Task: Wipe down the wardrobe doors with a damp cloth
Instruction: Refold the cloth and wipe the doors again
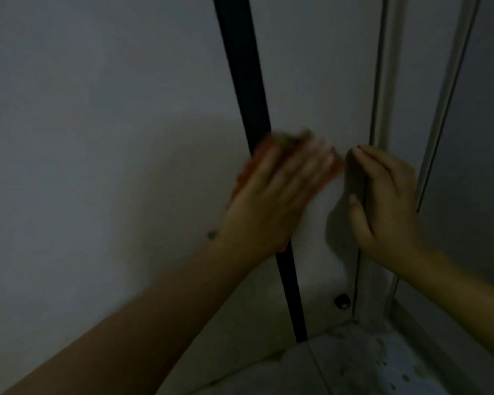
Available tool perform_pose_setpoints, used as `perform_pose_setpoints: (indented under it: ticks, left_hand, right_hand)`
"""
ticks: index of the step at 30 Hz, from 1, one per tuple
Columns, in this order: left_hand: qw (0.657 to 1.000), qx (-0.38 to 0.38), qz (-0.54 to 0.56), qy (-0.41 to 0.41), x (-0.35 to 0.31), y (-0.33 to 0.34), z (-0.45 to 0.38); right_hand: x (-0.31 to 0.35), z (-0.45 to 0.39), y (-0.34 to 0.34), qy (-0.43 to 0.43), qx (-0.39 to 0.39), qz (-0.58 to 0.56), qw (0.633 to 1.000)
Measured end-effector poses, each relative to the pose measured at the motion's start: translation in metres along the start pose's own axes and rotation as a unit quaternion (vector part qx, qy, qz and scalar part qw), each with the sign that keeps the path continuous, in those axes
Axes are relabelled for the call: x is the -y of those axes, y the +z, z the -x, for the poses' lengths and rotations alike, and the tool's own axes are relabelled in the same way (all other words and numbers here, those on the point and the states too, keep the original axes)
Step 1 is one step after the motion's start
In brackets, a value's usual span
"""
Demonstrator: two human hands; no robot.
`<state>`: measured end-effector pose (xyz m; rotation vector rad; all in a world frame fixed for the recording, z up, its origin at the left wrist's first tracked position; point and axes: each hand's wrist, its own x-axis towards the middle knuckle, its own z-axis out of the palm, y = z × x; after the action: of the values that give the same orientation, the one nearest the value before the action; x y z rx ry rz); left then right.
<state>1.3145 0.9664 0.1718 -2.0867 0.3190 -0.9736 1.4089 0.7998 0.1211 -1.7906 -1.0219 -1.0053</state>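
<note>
1. Orange-red cloth [247, 163] lies flat against the pale door [320, 81], under the left hand [271, 201]. It is blurred, and only its edges show around the fingers.
2. That hand presses the cloth with fingers straight and spread, so its grip is open and flat, not curled round the cloth. The hand crosses a dark vertical strip [248, 81] which runs from the top down to the floor [354, 363].
3. A small dark mark shows on the left wrist.
4. The right hand [388, 206] is just beside the left one, not touching it. Its fingers curl round the right edge of the door, with the thumb on the front face, so this grip is closed on the door edge.
5. Right of this edge stand pale vertical frame rails [388, 81].
6. Low on the door, near the floor, sits a small dark round fitting [342, 301].
7. The floor is grey and speckled with dark spots.
</note>
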Motion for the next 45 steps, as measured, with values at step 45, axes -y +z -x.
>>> perform_pose_setpoints:
  ticks: [45]
  left_hand:
    - [0.912,0.213,-0.078,0.342,-0.134,0.063,0.106]
  right_hand:
    - [-0.033,0.116,0.002,0.098,0.159,0.032,0.982]
